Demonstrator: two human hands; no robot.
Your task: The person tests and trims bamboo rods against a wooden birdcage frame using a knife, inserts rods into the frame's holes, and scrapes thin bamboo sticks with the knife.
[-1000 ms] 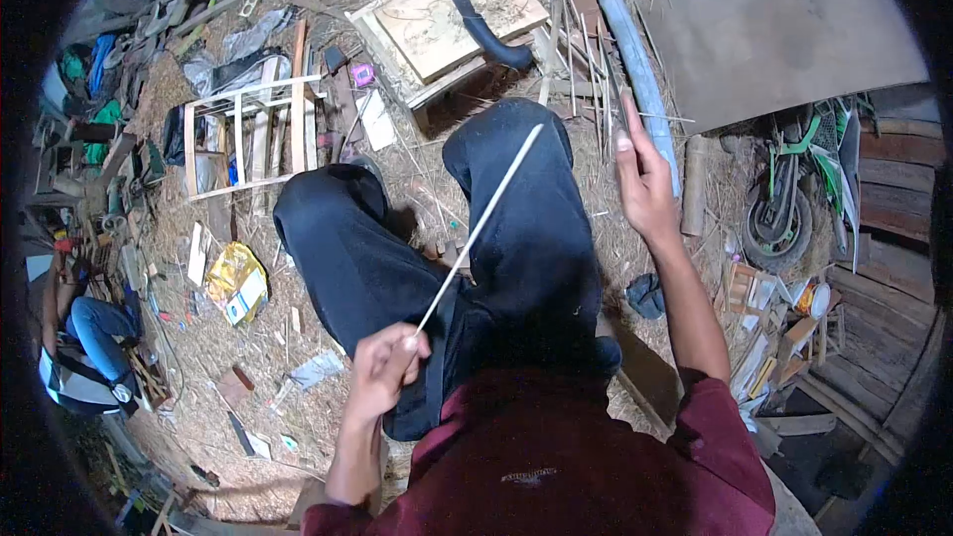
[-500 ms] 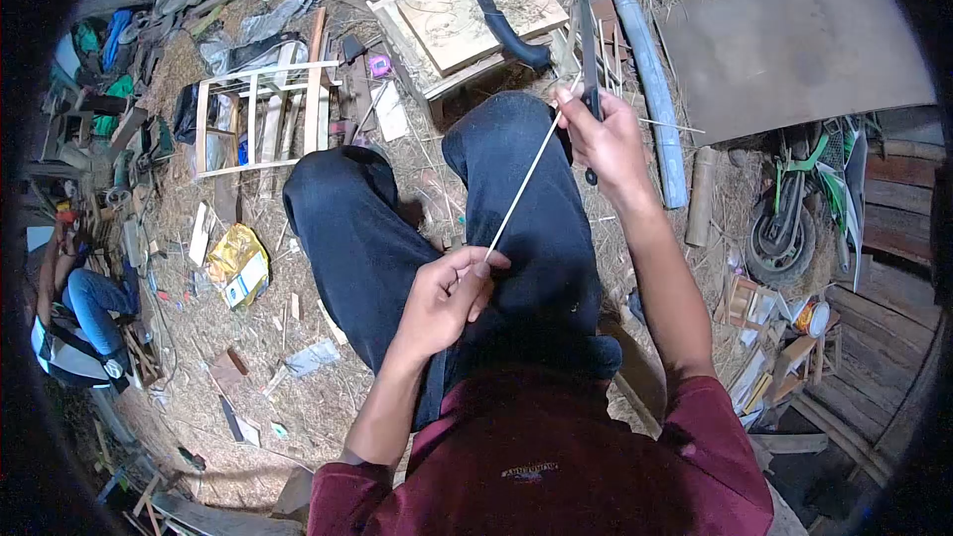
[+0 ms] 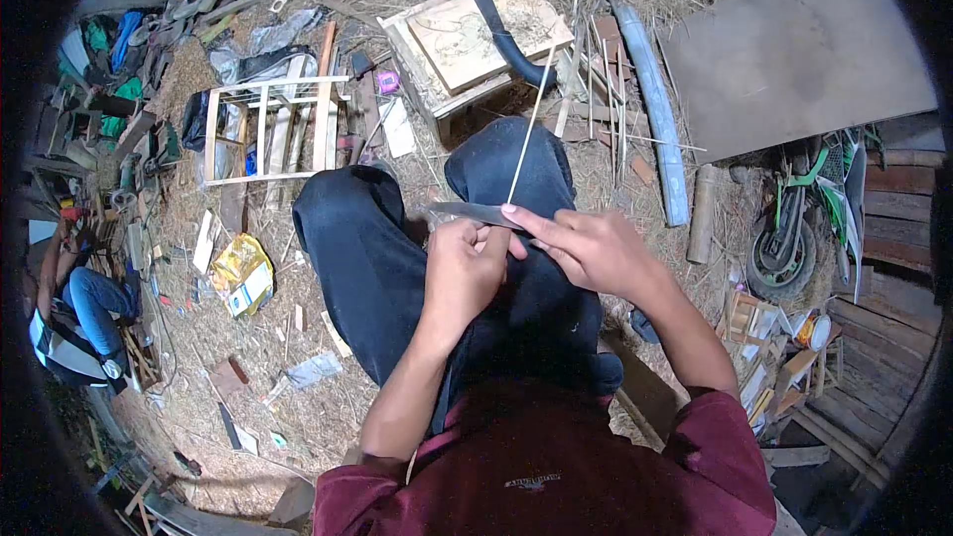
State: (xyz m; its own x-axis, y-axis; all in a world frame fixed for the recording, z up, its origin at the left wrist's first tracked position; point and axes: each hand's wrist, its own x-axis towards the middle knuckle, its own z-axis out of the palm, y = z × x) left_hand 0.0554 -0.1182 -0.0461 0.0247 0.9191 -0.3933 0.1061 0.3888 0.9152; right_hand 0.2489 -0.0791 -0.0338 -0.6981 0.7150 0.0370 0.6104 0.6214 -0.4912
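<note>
A thin pale wooden stick (image 3: 535, 129) runs up and away from my hands over the dark trousers. My left hand (image 3: 465, 273) is closed round its near part, with the fingers partly hidden. The knife (image 3: 475, 212) lies crosswise over the stick just above my left hand, its blade pointing left. My right hand (image 3: 593, 246) grips the knife, its handle covered by the fingers, and the right thumb presses where blade and stick meet. Both hands are close together above my lap.
Ahead stands a wooden block table (image 3: 447, 89) with a large dark-handled blade (image 3: 499, 32) on it. A slatted wooden frame (image 3: 263, 134) lies left. A bluish pole (image 3: 655, 114), a big board (image 3: 794, 55) and a motorcycle (image 3: 794, 223) are at right. Another person (image 3: 89, 308) sits far left.
My right hand has brought the knife down from its upright position, near the block table, to my left hand. The blade now lies crosswise on the stick.
</note>
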